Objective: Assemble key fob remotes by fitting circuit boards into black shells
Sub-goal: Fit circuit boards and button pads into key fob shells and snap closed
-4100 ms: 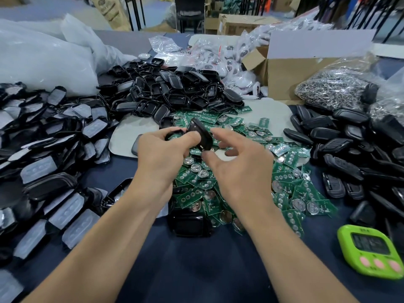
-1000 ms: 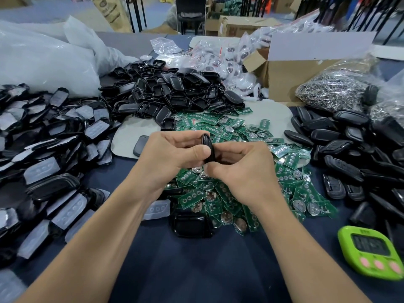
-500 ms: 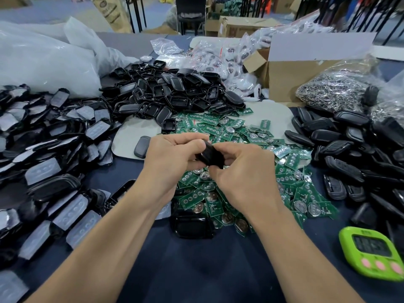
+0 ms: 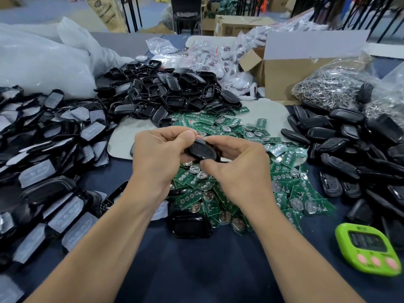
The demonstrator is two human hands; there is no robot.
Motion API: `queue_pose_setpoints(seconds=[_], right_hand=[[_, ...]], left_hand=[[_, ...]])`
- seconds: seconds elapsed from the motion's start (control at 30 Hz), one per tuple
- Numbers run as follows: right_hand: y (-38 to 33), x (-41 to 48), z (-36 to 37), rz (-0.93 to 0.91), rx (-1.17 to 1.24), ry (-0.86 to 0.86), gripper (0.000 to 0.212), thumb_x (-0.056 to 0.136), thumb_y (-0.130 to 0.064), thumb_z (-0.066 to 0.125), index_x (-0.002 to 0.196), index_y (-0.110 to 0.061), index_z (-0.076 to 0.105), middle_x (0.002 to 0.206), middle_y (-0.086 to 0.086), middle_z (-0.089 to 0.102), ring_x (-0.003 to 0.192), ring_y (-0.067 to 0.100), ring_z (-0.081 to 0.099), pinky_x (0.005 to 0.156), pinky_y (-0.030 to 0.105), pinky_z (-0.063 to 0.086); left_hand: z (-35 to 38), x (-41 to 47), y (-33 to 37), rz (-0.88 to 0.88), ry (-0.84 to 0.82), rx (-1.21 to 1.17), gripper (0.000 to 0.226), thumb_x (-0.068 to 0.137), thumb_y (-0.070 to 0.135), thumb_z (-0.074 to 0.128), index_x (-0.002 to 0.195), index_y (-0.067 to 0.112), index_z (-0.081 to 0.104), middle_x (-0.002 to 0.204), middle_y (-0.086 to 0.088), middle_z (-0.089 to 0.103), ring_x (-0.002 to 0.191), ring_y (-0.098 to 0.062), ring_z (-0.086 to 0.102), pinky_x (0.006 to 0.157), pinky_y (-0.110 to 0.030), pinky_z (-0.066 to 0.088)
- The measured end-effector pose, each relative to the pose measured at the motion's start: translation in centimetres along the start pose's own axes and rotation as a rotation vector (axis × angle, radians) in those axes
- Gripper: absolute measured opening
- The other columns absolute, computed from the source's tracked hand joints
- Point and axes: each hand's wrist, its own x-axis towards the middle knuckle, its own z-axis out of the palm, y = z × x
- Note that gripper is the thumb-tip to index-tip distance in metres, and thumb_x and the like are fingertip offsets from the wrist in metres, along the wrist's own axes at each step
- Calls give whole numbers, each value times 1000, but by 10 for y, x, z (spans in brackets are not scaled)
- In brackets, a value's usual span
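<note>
A black key fob (image 4: 202,150) is pinched between my left hand (image 4: 158,158) and my right hand (image 4: 238,169), held above a heap of green circuit boards (image 4: 290,186) with coin cells. The fob lies roughly flat, its button face turned toward me. Fingers of both hands wrap its ends and hide its edges. Empty black shells (image 4: 168,95) are piled behind the boards. A lone black shell (image 4: 189,224) rests on the dark cloth below my wrists.
Shell halves with grey rubber pads (image 4: 50,154) cover the left side. Closed black fobs (image 4: 341,149) are heaped on the right. A green timer (image 4: 369,248) sits at the lower right. A cardboard box (image 4: 290,68) and plastic bags stand at the back.
The fob stood on edge between my hands a second ago; it now lies flatter with its face toward me. Both hands rose slightly and kept hold of it.
</note>
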Motion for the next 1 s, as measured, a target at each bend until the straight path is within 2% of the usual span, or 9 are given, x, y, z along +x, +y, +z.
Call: queue_pose_setpoints(seconds=[0.1,0.17,0.27,0.4,0.5,0.63,0.7,0.8,1.0], right_hand=[[-1,3,-3,134,307,-82,27,79,0,85,99,-18,83,86,2,81,81,23,79,74,35,65],[-1,4,-6,220,460,-87,17,85,3,80,92,-12,84,86,11,80,78,28,78,68,33,64],[0,6,-9,187,403,-30,27,84,4,79,81,-22,85,84,7,81,80,25,79,71,31,63],[1,7,-11,60,285,47,30,79,-4,84,84,-33,84,83,-4,81,82,17,79,79,33,62],[1,8,-13,11,286,54,28,77,-5,84,88,-31,84,83,-5,81,81,17,79,77,31,62],[-2,9,-14,-24,351,44,29,77,0,83,87,-27,85,85,-2,81,81,19,79,76,27,61],[-3,8,-14,-40,376,38,30,78,4,82,87,-25,84,86,-1,82,83,19,79,77,26,61],[-4,9,-15,-57,384,29,32,79,7,81,88,-24,84,85,0,82,83,20,79,77,26,61],[-7,8,-16,-2,457,19,33,77,12,81,86,-19,83,85,5,81,81,22,79,75,26,60]], left_hand=[[-2,-1,0,35,-21,-6,21,95,-1,68,81,8,80,79,-10,79,78,-29,78,68,-35,65],[-4,-1,1,90,-75,-3,27,95,-2,68,78,14,82,79,-11,79,77,-28,78,70,-35,65],[-4,-2,-1,114,-143,78,22,94,5,74,84,22,83,82,-5,81,80,-22,79,70,-30,65],[-2,-4,-5,-15,-205,91,15,94,13,75,91,27,82,85,-3,82,86,-21,80,72,-30,65],[-2,-4,-3,30,-238,16,12,90,16,77,97,22,83,89,-4,82,88,-18,78,74,-25,62],[0,-7,-3,138,-231,-34,19,89,13,77,98,28,83,92,-3,82,89,-19,76,80,-30,64],[0,-8,-1,169,-237,-61,18,85,15,78,96,29,84,92,-2,82,88,-17,77,79,-27,62],[-1,-7,0,184,-237,-78,18,80,17,79,96,24,84,91,-2,82,86,-14,76,77,-23,59],[0,-8,-1,205,-231,-42,18,86,10,77,94,25,83,89,-1,82,85,-17,75,78,-26,62]])
